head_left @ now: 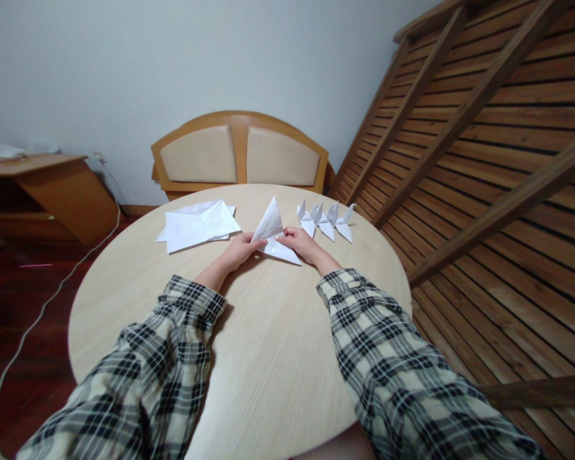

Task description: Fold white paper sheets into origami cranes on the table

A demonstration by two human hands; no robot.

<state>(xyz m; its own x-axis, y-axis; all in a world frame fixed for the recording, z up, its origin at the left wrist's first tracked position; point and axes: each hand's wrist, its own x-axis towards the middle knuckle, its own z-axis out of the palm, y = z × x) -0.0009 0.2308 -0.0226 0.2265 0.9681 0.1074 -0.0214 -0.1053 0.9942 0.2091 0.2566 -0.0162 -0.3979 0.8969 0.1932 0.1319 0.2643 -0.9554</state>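
Note:
Between my two hands is a partly folded sheet of white paper [269, 222], held just over the round table. One triangular flap points up and away from me, and a lower flap spreads toward the right. My left hand [242, 250] pinches its left side with the thumb on top. On the opposite side, my right hand [305, 244] grips the paper between thumb and fingers. Several folded paper cranes [326, 220] stand in a row beyond my right hand. Flat white paper sheets [199, 225] lie overlapping beyond my left hand.
The pale round table [249, 345] carries the papers. Behind it stands a wooden headboard [239, 150] with cream panels. A slatted wooden frame [498, 128] leans along the right. At left are a wooden desk [76, 191] and a white cable [52, 297] across the floor.

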